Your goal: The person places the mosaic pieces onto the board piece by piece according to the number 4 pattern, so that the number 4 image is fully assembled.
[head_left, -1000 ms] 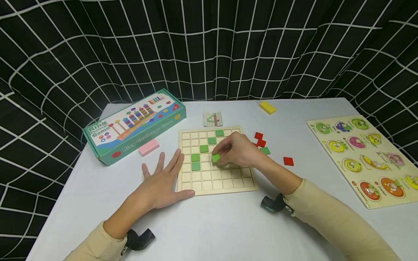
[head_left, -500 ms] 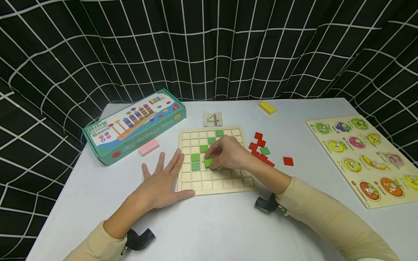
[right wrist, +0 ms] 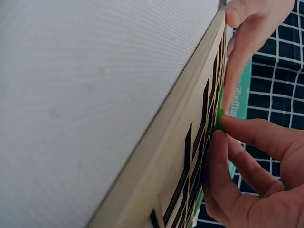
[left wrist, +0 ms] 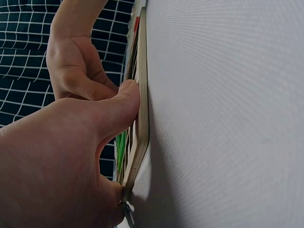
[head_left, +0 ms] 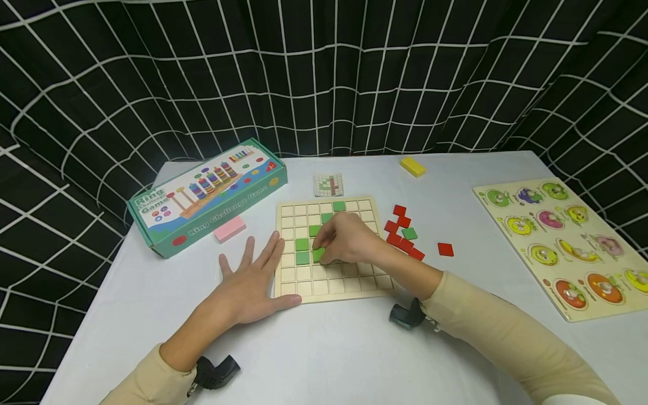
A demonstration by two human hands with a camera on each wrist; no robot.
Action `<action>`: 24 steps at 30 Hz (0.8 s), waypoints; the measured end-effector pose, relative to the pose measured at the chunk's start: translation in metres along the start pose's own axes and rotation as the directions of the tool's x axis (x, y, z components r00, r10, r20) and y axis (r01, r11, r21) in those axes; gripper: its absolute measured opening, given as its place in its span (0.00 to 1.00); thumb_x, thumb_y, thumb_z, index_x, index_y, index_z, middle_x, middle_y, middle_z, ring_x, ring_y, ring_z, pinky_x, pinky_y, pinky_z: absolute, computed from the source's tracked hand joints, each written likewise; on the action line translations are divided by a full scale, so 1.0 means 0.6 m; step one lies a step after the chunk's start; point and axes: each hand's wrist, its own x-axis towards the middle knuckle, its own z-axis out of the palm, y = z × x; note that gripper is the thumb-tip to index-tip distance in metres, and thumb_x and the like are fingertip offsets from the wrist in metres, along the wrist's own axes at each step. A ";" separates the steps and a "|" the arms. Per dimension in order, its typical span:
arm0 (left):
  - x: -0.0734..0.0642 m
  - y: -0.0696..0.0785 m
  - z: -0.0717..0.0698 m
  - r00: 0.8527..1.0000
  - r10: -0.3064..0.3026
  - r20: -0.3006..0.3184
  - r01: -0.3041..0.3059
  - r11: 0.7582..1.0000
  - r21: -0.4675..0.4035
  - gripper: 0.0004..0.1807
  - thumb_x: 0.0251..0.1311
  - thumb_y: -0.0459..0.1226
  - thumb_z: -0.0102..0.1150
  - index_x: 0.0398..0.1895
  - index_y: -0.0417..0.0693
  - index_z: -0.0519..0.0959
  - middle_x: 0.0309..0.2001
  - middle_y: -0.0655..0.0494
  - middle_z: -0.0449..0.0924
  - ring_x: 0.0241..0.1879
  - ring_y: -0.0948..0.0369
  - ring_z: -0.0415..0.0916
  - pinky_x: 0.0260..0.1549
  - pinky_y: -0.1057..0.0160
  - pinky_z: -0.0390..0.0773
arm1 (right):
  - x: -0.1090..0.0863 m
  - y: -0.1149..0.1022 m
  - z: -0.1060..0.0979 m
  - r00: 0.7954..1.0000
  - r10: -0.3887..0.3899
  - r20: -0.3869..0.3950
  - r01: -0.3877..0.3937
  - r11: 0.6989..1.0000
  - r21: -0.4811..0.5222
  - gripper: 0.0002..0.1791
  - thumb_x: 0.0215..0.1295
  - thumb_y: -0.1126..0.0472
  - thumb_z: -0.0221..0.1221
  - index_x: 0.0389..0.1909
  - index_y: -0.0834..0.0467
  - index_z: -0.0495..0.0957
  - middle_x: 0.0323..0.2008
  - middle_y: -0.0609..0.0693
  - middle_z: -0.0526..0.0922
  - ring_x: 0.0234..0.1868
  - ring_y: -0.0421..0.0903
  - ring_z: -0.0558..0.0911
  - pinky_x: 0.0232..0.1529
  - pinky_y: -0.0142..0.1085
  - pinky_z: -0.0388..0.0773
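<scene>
A wooden grid board (head_left: 354, 286) lies on the table, with several green square tiles set in its cells, among them a green tile (head_left: 302, 258) near the left side. My right hand (head_left: 349, 239) pinches another green tile (head_left: 318, 255) between thumb and fingers, at the cell just right of that one. The right wrist view also shows this pinched tile (right wrist: 220, 118) at the board's surface. Flat and spread, my left hand (head_left: 250, 287) rests at the board's left edge, its thumb on the near left corner. The right hand hides some cells behind it.
Several red tiles (head_left: 393, 239) and a loose green tile (head_left: 409, 233) lie right of the board. A pattern card (head_left: 328, 185) is behind it. Around stand a game box (head_left: 210, 194), a pink block (head_left: 230, 229), a yellow block (head_left: 413, 166) and a fruit puzzle board (head_left: 552, 253).
My right hand has moved left and slightly nearer with the green tile, from mid-board to beside the lower left green tile. The left hand has stayed in place.
</scene>
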 end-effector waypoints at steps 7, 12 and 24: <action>-0.001 -0.002 0.001 1.000 0.000 0.002 0.000 1.000 -0.003 0.64 0.59 0.76 0.53 0.86 0.51 0.41 0.87 0.58 0.30 0.83 0.35 0.30 0.61 0.11 0.35 | 0.004 -0.005 0.004 1.000 -0.026 0.005 0.026 0.998 -0.052 0.11 0.47 0.69 0.78 0.32 0.53 0.92 0.27 0.44 0.86 0.35 0.43 0.81 0.37 0.33 0.78; -0.001 -0.003 0.004 1.000 0.005 -0.003 -0.005 1.000 -0.001 0.64 0.59 0.76 0.53 0.86 0.52 0.40 0.86 0.59 0.29 0.83 0.36 0.28 0.61 0.11 0.34 | 0.004 -0.008 0.005 0.999 -0.047 0.010 0.048 0.995 -0.089 0.12 0.46 0.69 0.78 0.33 0.53 0.92 0.27 0.42 0.87 0.35 0.41 0.81 0.40 0.32 0.79; -0.001 -0.003 0.005 1.000 0.006 0.001 -0.006 1.000 0.004 0.64 0.58 0.76 0.53 0.86 0.53 0.39 0.86 0.60 0.28 0.83 0.36 0.28 0.61 0.12 0.34 | 0.005 -0.010 0.007 0.998 -0.058 0.005 0.059 0.993 -0.106 0.13 0.46 0.70 0.78 0.33 0.54 0.91 0.28 0.43 0.87 0.36 0.41 0.82 0.41 0.32 0.80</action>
